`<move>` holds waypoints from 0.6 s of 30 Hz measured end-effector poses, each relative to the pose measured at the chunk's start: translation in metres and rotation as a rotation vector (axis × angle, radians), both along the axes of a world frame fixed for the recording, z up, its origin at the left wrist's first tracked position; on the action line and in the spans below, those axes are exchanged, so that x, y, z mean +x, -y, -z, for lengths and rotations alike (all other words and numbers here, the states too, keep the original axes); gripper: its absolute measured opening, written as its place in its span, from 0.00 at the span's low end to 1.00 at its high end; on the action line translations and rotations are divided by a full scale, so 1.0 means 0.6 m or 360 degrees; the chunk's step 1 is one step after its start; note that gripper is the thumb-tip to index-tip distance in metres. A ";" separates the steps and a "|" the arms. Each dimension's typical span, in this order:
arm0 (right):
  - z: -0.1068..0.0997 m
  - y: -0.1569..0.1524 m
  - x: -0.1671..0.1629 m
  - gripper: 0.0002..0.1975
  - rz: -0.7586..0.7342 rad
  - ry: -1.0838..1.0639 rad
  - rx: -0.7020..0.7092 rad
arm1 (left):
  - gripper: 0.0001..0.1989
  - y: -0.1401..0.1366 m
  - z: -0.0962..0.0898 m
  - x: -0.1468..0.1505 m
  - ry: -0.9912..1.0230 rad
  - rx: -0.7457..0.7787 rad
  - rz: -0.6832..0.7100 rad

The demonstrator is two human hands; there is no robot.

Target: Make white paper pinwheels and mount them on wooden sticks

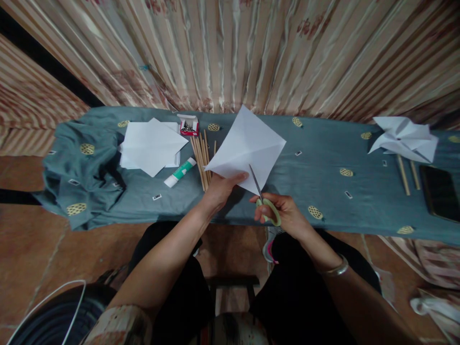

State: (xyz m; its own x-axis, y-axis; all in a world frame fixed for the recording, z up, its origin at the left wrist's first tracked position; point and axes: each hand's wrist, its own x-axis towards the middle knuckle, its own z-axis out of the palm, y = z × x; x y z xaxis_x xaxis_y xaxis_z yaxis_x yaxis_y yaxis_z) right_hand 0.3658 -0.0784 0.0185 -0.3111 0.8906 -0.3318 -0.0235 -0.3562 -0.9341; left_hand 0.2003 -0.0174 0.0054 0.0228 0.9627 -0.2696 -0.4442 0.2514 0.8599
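Note:
A square sheet of white paper [251, 139] with crease lines is held up over the cloth, one corner pointing away from me. My left hand [223, 187] pinches its lower left edge, thumb on top and fingers hidden beneath. In my right hand [283, 211] is a pair of scissors [269, 209] with pale green handles. Their blade lies over the paper near its lower corner, pointing up toward the centre. Just left of the paper lie several thin wooden sticks [201, 155], partly covered by it.
On the patterned blue-green cloth [323, 167] at left are a stack of white paper [151, 146], a glue stick [180, 172] and a small red box [189, 125] of metal pieces. Far right lie paper pinwheels [404, 139] on sticks and a dark phone [441, 191]. A curtain [233, 57] hangs behind.

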 end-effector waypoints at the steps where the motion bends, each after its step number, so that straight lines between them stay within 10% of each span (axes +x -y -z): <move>1: 0.000 0.000 0.000 0.25 0.0005 0.0001 -0.0007 | 0.27 0.001 0.000 0.000 0.0002 -0.0008 0.0003; 18: 0.007 -0.001 -0.005 0.28 0.0019 -0.0013 -0.0003 | 0.24 0.002 0.004 0.002 0.0029 -0.0012 0.0015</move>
